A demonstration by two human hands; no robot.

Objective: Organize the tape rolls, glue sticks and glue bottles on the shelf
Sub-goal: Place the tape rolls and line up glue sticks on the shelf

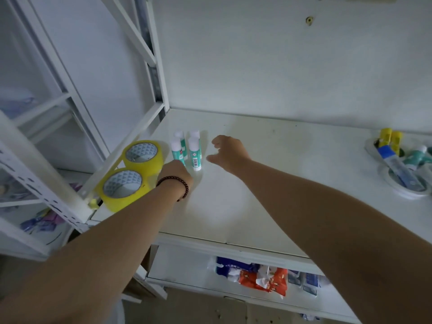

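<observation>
From the head camera, four teal-and-white glue sticks point(187, 148) stand upright in a tight block at the back left of the shelf point(268, 183), just beside two yellow tape rolls point(132, 174) lying flat.

The left hand point(176, 173) is at the base of the front-left stick; its fingers are hidden behind its back, so I cannot tell whether they grip. The right hand point(228, 152) hovers just right of the block, fingers spread and holding nothing.

To square the block, I would steady it low from both sides, since the sticks look easy to tip.

One stick shows a barcode; its print is unreadable.

More glue point(397, 155) lies far right.
</observation>
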